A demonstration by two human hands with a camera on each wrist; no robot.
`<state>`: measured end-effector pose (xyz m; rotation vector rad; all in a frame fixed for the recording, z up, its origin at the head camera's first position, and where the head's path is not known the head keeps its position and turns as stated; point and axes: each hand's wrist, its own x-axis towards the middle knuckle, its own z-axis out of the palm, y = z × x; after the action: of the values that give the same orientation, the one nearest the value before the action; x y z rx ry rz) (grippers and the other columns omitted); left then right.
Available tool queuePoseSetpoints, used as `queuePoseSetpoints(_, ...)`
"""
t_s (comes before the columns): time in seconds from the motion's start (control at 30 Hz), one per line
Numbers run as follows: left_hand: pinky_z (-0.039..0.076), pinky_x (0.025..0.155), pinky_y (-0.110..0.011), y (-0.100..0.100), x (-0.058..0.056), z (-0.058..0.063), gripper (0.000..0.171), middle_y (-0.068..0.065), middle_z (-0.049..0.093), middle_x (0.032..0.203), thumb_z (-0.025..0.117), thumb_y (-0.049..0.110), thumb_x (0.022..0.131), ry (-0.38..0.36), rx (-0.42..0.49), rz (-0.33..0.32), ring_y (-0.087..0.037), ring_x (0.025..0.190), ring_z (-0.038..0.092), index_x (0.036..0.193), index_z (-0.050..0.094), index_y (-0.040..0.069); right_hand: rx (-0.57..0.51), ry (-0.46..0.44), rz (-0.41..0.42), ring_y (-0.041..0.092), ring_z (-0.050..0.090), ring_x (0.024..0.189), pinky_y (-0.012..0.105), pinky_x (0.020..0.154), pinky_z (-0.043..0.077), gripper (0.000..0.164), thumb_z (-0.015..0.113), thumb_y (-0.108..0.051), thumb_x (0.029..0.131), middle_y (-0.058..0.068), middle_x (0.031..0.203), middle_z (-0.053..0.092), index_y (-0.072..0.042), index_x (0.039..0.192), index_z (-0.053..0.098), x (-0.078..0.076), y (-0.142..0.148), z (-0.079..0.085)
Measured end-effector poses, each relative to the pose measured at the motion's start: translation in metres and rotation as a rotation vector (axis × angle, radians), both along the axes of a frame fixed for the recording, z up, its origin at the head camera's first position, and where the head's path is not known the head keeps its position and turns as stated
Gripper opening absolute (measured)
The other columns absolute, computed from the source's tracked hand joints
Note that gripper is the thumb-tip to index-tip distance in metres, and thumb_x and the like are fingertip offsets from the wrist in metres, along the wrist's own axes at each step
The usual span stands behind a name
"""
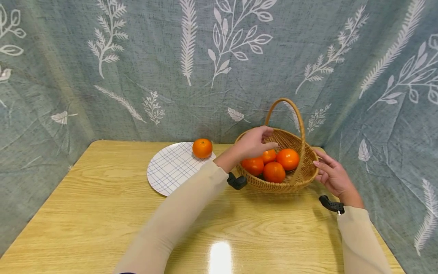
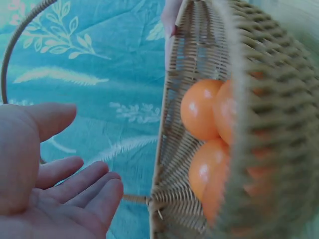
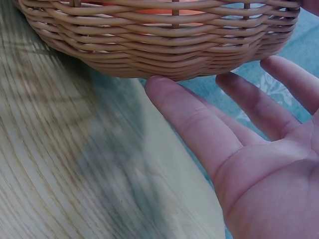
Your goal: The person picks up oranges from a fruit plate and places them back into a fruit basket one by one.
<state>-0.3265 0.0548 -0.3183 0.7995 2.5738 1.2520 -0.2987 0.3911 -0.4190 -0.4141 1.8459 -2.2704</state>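
A wicker basket (image 1: 270, 186) with a tall arched handle (image 1: 301, 121) holds several glossy tangerines (image 1: 274, 172). My left hand (image 1: 254, 142) hovers over the basket's left rim, fingers spread loosely and holding nothing; in the left wrist view its palm (image 2: 65, 194) faces up beside the tangerines (image 2: 202, 109). At the basket's right side is my right hand (image 1: 333, 175), its thumb at the rim. The right wrist view shows extended fingers (image 3: 192, 117) touching the lower outside of the weave (image 3: 149, 59). One tangerine (image 1: 202, 148) sits on a white plate with blue checked lines (image 1: 167, 167).
The plate lies left of the basket, near the back of the wooden table (image 1: 85, 213). A grey-green curtain with white leaf prints (image 1: 154, 68) hangs behind the table and along both sides. My left sleeve (image 1: 184, 213) crosses in front of the plate's right edge.
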Motion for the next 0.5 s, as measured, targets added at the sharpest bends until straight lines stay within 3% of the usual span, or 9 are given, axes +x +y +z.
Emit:
queuePoseSetpoints(0.3,0.045,0.116,-0.038,-0.036,0.01,-0.025,0.051,-0.011,0.054,0.148,0.061,0.026,0.105,-0.027,0.252,0.121,-0.027,0.14,0.052,0.15,0.046,0.01,-0.017,0.002,-0.003,0.017,0.075,0.105,0.032,0.084,0.063,0.055,0.044,-0.003,0.109,-0.002,0.128,0.068,-0.013,0.161,0.034,0.0,0.0,-0.001)
queuePoseSetpoints(0.5,0.044,0.117,-0.036,-0.052,0.019,-0.041,0.05,-0.011,0.053,0.146,0.061,0.02,0.104,0.038,0.434,0.192,-0.028,0.14,0.051,0.15,0.044,0.009,-0.018,0.002,-0.01,0.017,0.075,0.106,0.032,0.084,0.063,0.057,0.043,-0.003,0.109,-0.003,0.128,0.067,-0.011,0.163,0.027,0.002,-0.002,-0.001)
